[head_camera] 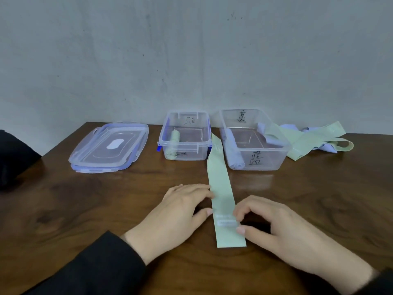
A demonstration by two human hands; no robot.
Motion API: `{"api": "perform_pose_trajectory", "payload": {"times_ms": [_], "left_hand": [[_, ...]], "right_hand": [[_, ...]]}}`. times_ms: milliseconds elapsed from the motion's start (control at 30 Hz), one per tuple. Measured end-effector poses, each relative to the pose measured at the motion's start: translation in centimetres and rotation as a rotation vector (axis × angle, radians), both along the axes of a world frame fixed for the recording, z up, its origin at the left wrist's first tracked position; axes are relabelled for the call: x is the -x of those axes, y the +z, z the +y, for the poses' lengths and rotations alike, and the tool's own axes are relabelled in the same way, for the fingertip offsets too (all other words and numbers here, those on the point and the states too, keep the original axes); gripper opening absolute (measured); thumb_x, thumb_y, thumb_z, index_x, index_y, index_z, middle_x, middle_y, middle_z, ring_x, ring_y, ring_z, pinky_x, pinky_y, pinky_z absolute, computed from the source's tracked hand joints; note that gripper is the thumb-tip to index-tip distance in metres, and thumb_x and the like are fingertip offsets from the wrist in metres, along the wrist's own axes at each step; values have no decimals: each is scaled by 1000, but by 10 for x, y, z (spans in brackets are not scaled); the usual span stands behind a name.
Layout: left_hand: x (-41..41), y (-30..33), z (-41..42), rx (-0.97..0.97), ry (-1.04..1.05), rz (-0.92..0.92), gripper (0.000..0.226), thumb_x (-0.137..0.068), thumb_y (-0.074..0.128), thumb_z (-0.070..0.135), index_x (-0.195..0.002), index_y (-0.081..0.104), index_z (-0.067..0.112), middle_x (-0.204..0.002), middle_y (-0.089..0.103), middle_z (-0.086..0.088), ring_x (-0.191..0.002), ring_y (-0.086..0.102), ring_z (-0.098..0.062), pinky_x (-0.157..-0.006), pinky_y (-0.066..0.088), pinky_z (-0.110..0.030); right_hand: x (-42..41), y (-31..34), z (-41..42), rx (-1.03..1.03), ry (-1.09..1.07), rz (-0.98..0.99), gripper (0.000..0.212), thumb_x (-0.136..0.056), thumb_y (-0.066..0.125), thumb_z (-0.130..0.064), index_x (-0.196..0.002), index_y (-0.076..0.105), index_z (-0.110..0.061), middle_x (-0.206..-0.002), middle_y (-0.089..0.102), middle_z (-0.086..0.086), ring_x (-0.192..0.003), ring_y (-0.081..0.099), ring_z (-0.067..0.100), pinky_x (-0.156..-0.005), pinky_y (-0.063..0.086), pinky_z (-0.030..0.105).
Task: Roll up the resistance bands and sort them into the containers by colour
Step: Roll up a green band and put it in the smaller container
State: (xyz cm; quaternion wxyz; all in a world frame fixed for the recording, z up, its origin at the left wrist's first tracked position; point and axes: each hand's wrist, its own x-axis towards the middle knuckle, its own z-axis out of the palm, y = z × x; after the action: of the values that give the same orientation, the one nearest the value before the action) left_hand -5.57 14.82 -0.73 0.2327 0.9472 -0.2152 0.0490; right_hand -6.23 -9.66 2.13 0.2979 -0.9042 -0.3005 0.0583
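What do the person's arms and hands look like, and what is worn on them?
Both arms wear long dark sleeves, black or nearly so, of plain cloth with no visible markings; each sleeve ends at the wrist. The left hand and the right hand are bare: no gloves, and no rings or watch can be seen.

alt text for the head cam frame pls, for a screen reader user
Both hands, left hand and right hand, rest on a flat green band laid lengthwise on a wooden table. Behind it stand two open clear containers: the left container holds a rolled green band, the right container a rolled lilac band. Stacked lids lie left, loose bands right.
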Motion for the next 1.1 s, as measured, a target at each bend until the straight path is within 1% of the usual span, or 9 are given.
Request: {"api": "perform_pose_trajectory", "payload": {"times_ms": [100,233,367,533,733,833,967,1033,1100], "left_hand": [[10,13,-5,29,-90,-30,7,-95,53,42,-101,56,38,-109,51,23,-107,49,-3,-98,37,-25],[23,19,-12,-104,-231,-11,17,-94,53,49,-87,58,34,-94,49,17,-95,45,-5,-88,37,-26],[25,20,-13,-175,-235,25,25,-88,51,62,-89,56,38,-92,48,18,-91,42,-4,-85,40,-27],[24,19,-16,-146,-221,36,16,-91,50,51,-83,54,38,-87,47,18,-88,43,-6,-81,40,-28],[23,17,-17,-87,-188,55,11,-90,52,48,-83,53,40,-87,49,20,-90,46,-4,-83,38,-24],[22,15,-17,-46,-160,57,11,-88,55,45,-86,45,41,-85,49,20,-89,48,-6,-82,40,-22],[20,14,-17,-65,-168,40,8,-89,52,43,-82,51,39,-82,49,18,-83,48,-6,-81,42,-25],[20,14,-15,-103,-172,29,11,-90,48,46,-83,53,40,-82,48,18,-82,48,-6,-79,43,-27],[20,15,-13,-126,-178,18,13,-89,49,52,-86,55,40,-83,47,20,-83,47,-5,-78,44,-27]], "right_hand": [[-1,-3,-10,82,116,68,12,-89,63,-50,-93,57,-40,-127,48,-28,-124,45,-1,-96,36,16],[-4,-7,-11,144,166,48,14,-87,64,-53,-91,58,-41,-130,39,-33,-129,37,-4,-99,34,14],[-6,-6,-8,157,164,-17,13,-88,62,-52,-87,61,-39,-125,40,-34,-125,40,-3,-97,34,12],[-4,-7,-6,116,120,-31,15,-88,59,-51,-83,61,-38,-119,45,-32,-120,45,-2,-94,33,8],[-3,-13,-1,84,120,-90,7,-90,55,-41,-86,49,-43,-108,49,-26,-108,50,5,-94,40,24],[-3,-13,1,77,111,-97,13,-91,56,-38,-85,49,-46,-106,49,-25,-104,48,4,-89,40,22],[-4,-15,1,93,98,-109,17,-93,58,-33,-86,49,-45,-106,50,-26,-103,49,2,-88,39,21],[-4,-15,0,93,98,-102,13,-94,58,-34,-86,54,-43,-107,50,-27,-106,49,3,-88,38,19],[-4,-14,-1,90,92,-80,3,-92,59,-44,-89,58,-43,-109,49,-29,-110,49,4,-89,37,17]]}}
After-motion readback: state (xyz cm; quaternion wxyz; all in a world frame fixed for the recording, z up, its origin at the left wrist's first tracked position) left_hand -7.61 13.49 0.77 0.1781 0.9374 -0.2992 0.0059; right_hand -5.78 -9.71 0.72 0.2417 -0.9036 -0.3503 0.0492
